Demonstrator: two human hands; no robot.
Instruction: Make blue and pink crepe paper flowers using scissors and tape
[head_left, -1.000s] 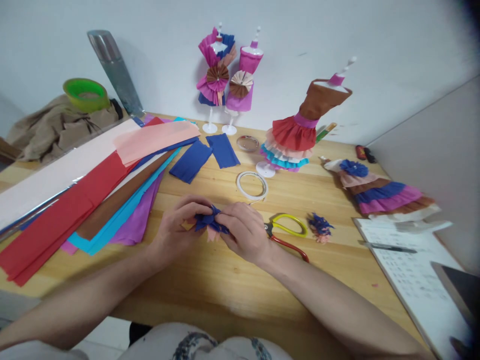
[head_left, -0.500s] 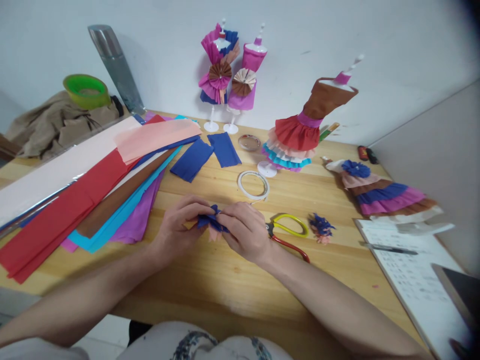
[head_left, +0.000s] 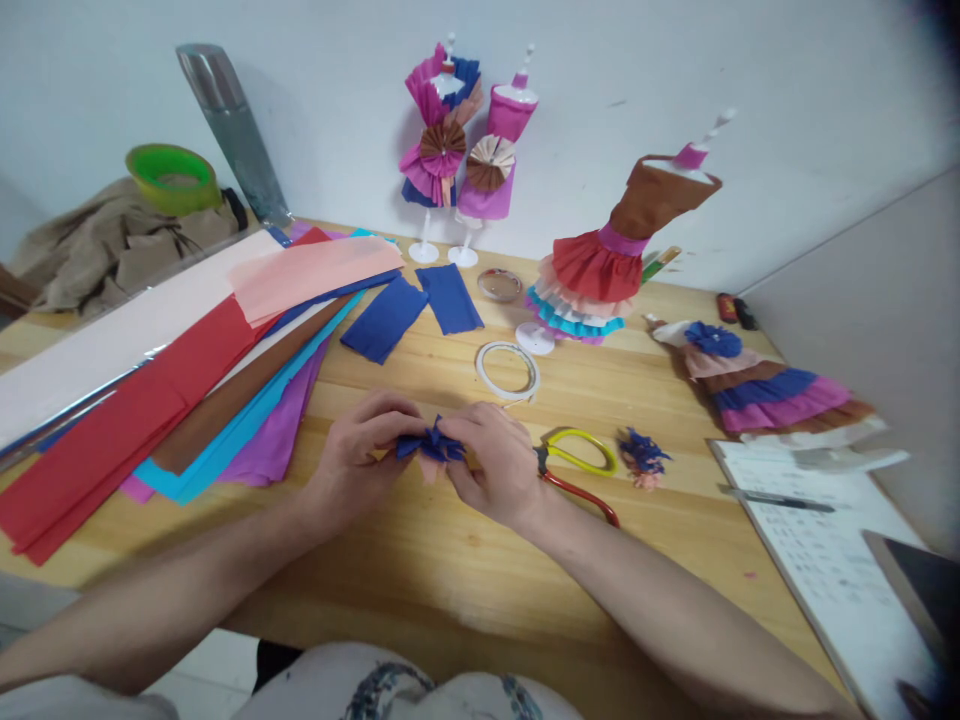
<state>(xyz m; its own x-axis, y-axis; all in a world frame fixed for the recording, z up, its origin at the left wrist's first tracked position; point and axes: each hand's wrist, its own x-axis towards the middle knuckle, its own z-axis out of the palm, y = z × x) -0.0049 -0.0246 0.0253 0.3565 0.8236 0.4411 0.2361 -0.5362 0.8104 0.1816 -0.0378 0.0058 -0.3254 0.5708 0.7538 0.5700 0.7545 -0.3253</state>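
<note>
Between my hands is a small blue paper flower (head_left: 430,443) with a pale pink piece hanging below it. My left hand (head_left: 366,448) pinches its left side, fingers curled. From the right, my right hand (head_left: 491,458) grips the other side with thumb and fingers. Scissors with one yellow and one red handle (head_left: 581,450) lie just right of my right hand. Past them sits a small heap of blue and pink scraps (head_left: 643,457). Beyond my hands are a white tape ring (head_left: 508,371) and two blue paper pieces (head_left: 384,319) (head_left: 450,299).
Long coloured paper strips (head_left: 135,430) cover the left. Along the wall stand a bottle (head_left: 244,150) and three dressed mannequins (head_left: 442,150) (head_left: 491,160) (head_left: 626,230). At the right lie another dressed figure (head_left: 780,385), a notebook (head_left: 802,540) with a pen (head_left: 780,498), and a dark device (head_left: 922,580).
The fingers of my right hand have shifted slightly on the blue flower, and more of its petals show between my hands. The things on the table have stayed in place.
</note>
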